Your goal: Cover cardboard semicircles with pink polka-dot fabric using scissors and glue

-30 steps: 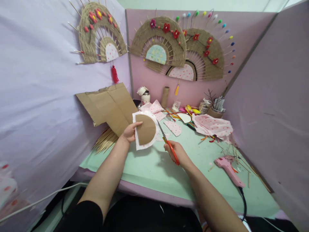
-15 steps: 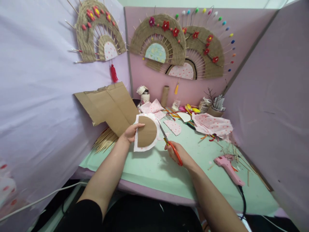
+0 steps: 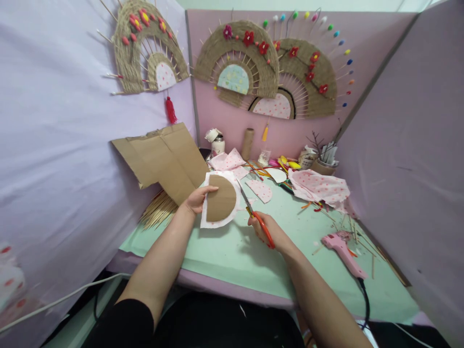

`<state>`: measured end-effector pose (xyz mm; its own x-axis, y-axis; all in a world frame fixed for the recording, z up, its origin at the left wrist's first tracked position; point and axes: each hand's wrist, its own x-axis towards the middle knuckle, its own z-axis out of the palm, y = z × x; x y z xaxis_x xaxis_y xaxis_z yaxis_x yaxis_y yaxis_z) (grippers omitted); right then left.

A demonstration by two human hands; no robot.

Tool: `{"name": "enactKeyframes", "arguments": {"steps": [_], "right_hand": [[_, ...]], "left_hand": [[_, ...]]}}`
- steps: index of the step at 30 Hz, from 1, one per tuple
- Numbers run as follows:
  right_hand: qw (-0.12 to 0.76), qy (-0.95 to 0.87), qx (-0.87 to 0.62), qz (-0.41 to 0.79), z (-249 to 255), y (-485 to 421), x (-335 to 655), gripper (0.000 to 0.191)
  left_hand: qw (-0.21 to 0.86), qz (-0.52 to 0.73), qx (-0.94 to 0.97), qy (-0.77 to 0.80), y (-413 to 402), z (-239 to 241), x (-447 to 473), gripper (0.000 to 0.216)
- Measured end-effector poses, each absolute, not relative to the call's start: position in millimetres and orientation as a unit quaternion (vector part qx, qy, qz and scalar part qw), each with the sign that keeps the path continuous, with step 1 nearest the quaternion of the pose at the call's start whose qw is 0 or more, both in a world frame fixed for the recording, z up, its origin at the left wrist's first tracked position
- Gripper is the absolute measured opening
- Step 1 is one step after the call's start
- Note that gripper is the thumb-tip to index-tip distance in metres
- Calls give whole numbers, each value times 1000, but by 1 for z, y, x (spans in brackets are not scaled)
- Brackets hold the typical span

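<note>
My left hand (image 3: 196, 198) pinches the straight edge of a brown cardboard half-circle (image 3: 221, 197) backed with white dotted fabric, holding it upright above the green table (image 3: 232, 251). My right hand (image 3: 266, 230) grips red-handled scissors (image 3: 253, 212). Their blades point up and left, with the tips at the fabric rim on the right side of the half-circle.
A pink glue gun (image 3: 343, 253) with a black cord lies at the right. Pink dotted fabric (image 3: 319, 188), sticks and small craft bits clutter the back. Cardboard sheets (image 3: 163, 157) lean at the left over a bundle of skewers (image 3: 157, 212). Woven fans (image 3: 239, 63) hang on the walls.
The half-circle has turned slightly in my left hand, and my right hand with the scissors has shifted a little right and down along its edge.
</note>
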<state>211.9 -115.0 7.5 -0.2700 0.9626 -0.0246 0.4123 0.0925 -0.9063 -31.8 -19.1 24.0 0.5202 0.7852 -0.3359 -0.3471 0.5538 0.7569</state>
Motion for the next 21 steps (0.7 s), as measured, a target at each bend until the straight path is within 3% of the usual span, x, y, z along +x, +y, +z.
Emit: {"name": "enactKeyframes", "arguments": {"steps": [7, 21], "right_hand": [[315, -652, -541, 428, 6, -113, 212, 25], [306, -661, -545, 415, 6, -110, 218, 24]], "left_hand": [[812, 349, 318, 342, -17, 23, -34, 39], [805, 362, 313, 351, -17, 25, -34, 37]]}}
